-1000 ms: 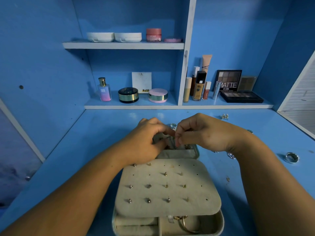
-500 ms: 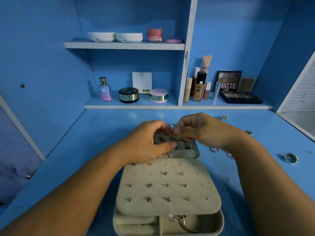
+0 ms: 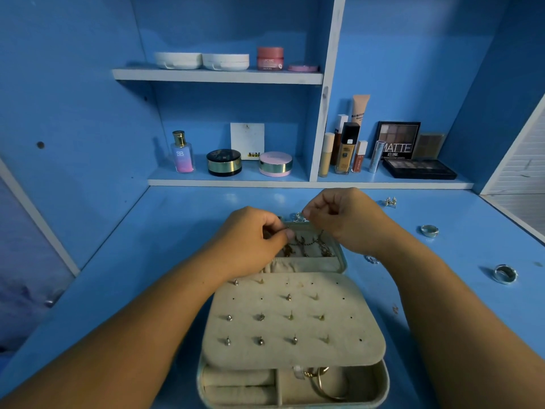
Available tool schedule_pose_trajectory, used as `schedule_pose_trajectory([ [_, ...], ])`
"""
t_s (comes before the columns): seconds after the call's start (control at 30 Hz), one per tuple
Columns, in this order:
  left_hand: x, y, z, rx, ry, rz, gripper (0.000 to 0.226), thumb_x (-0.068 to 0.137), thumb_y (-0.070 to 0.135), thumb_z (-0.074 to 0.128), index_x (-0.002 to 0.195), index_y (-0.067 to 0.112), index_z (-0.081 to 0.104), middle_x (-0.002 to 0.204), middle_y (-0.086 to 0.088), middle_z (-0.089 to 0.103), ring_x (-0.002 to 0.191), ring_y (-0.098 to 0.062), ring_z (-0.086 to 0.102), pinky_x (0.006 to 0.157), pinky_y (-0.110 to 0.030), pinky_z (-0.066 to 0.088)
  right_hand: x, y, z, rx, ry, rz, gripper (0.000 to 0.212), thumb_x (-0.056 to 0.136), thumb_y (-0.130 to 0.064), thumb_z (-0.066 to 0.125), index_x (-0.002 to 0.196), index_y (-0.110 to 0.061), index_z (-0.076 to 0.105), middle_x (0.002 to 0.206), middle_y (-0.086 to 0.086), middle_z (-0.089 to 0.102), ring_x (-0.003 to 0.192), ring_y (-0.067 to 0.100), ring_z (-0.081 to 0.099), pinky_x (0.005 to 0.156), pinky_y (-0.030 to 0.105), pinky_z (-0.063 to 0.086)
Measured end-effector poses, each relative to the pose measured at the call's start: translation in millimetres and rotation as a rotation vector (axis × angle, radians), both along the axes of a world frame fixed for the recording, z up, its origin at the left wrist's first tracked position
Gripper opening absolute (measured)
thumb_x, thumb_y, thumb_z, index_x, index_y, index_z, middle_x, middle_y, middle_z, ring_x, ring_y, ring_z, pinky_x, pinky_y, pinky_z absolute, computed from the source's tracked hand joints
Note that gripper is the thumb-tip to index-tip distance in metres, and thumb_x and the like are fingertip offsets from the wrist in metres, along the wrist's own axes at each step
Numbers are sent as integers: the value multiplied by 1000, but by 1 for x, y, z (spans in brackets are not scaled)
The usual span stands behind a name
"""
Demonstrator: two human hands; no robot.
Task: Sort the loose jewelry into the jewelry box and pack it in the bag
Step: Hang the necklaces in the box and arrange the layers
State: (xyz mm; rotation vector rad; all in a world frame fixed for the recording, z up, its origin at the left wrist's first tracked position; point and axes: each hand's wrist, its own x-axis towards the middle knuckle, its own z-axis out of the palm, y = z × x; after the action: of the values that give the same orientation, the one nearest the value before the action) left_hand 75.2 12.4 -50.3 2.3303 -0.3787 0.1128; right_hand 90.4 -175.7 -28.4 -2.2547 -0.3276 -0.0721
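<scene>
Both hands, left hand [image 3: 253,240] and right hand [image 3: 339,216], have parted (each pinching the chain [image 3: 306,246]) over the jewelry box [image 3: 339,255].

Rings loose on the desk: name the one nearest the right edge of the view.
The wide silver band, right of the right forearm; the other band lies farther back and more left.

Blue desk [image 3: 165,246] bearing an open jewelry box [image 3: 295,326] at centre. To its right lie two silver rings [image 3: 429,230] [image 3: 506,273], a pair of studs [image 3: 390,201] near the back edge, and a small sparkly piece [image 3: 372,259] just beside the box.
</scene>
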Motion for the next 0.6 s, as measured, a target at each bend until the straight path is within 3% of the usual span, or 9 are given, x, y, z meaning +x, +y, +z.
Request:
schedule_pose_trajectory([
  [0.1,-2,-1,0,26,-25,22,25,90,29,68,65,30,63,46,19,54,42,0,47,44,-9,34,3,4,-8,-98,-52,-46,10,87,-32,64,80,-25,67,65,-8,59,55,4,49,53,17,39],
  [0.3,-2,-1,-1,93,-89,53,4,86,34,71,84,31,69,82,13,49,63,-3,47,57,-16,31,4,12,-15,-182,-93,-98,10,87,-32,64,86,-23,67,74,-8,61,64,7,56,54,22,45],
  [0.4,-2,1,-2,107,-100,8,12,85,33,71,97,32,70,87,13,47,73,-3,47,63,-15,33,5,16,-16,-227,-115,-133,8,86,-34,64,84,-26,67,73,-12,60,68,8,57,58,26,49],
  [0.6,0,1,-2,259,-38,-64,27,92,39,59,119,39,66,93,10,42,102,-13,34,86,-27,33,9,17,-18,-264,-153,-202,10,85,-37,63,81,-28,65,72,-11,58,74,13,57,62,28,48],
])
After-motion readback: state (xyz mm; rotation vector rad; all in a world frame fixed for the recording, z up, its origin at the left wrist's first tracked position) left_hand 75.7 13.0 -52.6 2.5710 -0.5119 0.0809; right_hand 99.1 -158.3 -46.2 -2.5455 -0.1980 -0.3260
